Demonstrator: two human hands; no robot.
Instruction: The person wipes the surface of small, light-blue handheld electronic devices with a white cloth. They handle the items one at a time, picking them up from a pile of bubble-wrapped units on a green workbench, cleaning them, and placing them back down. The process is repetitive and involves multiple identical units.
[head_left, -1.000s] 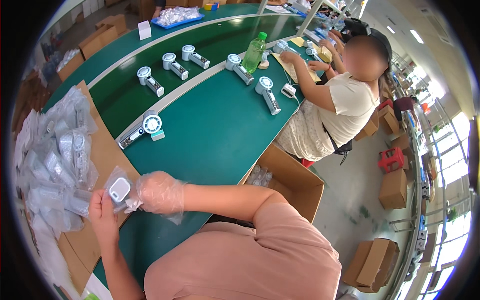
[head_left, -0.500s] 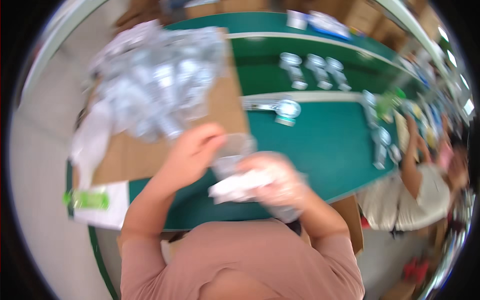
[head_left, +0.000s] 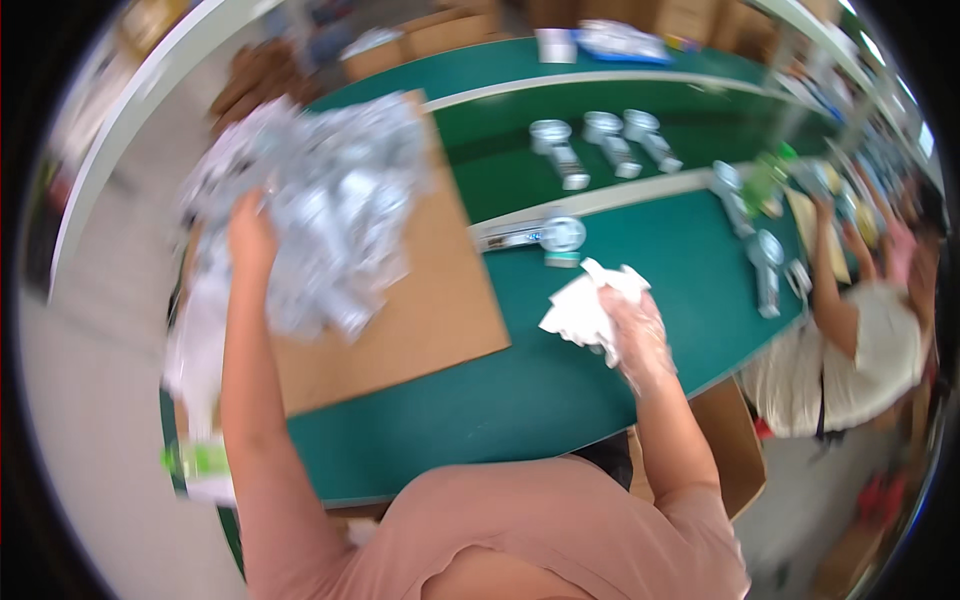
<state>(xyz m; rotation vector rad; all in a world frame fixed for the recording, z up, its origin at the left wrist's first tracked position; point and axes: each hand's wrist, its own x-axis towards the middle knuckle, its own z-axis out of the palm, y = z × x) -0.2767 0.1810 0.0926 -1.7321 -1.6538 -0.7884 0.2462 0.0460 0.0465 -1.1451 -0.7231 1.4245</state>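
My left hand [head_left: 252,232] reaches into the far left of a heap of clear plastic-looking pieces [head_left: 345,215], which lies on a brown cardboard sheet [head_left: 440,300]. Blur and the heap hide its fingertips, so what they hold does not show. In a thin clear glove, my right hand [head_left: 640,335] grips a crumpled white cloth or wipe [head_left: 585,308] above the green table [head_left: 400,450]. Just beyond the wipe lies a grey device with a round head and a handle [head_left: 560,235].
Several similar round-headed devices [head_left: 560,155] lie on the far green strip and toward the right. A green bottle [head_left: 768,185] stands at the right, near a co-worker in a light top [head_left: 875,340]. Another green-labelled bottle [head_left: 200,458] lies at the left edge. An open carton [head_left: 725,440] sits below the table.
My hands have parted: the left has swung forward and left to the heap, while the right has moved right with the white wipe. The clear piece between them no longer shows there.
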